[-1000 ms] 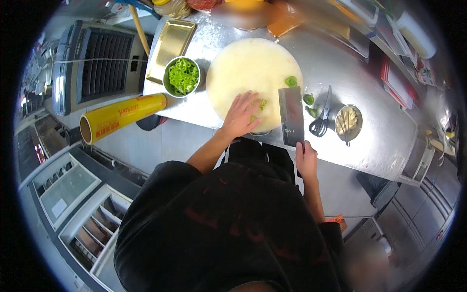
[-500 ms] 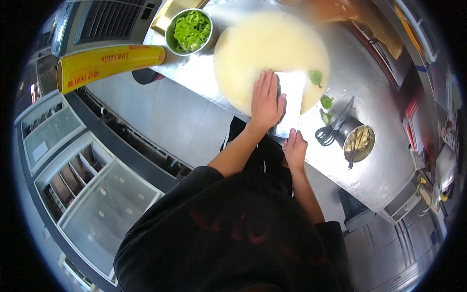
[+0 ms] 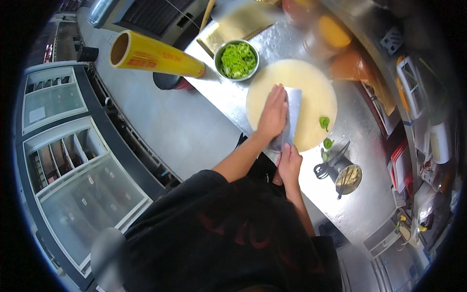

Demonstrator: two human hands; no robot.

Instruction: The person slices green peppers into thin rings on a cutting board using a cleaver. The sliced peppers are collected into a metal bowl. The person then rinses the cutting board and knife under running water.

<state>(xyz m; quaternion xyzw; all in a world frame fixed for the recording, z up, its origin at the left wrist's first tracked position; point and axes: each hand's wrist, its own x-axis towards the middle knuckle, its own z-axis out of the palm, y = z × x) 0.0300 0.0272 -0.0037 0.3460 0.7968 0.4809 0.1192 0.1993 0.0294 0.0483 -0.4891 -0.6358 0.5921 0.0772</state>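
A cleaver (image 3: 293, 109) with a broad metal blade lies over the near part of a round, pale cutting board (image 3: 318, 92). My right hand (image 3: 289, 164) is closed around its wooden handle, whose end shows below the fingers. My left hand (image 3: 273, 116) rests along the left side of the blade, fingers stretched out and close together; what lies under the palm is hidden. On the board's right edge is a piece of green pepper (image 3: 324, 122). Another green pepper piece (image 3: 328, 143) sits just off the board. Beyond the board, a metal bowl (image 3: 256, 68) holds sliced green pepper (image 3: 237, 60).
Black-handled scissors (image 3: 322, 171) lie beside a tilted-looking metal cup (image 3: 359, 181) with pale pieces and thin sticks. A large yellow roll (image 3: 160, 57) stands at the counter's left edge. A gold-coloured tray (image 3: 233, 31) and jars (image 3: 331, 34) are at the back.
The view has shifted, bringing more of the counter's back into sight. The blade looks narrower and less glaring, and the handle's end now shows. Both hands keep their places on the cleaver.
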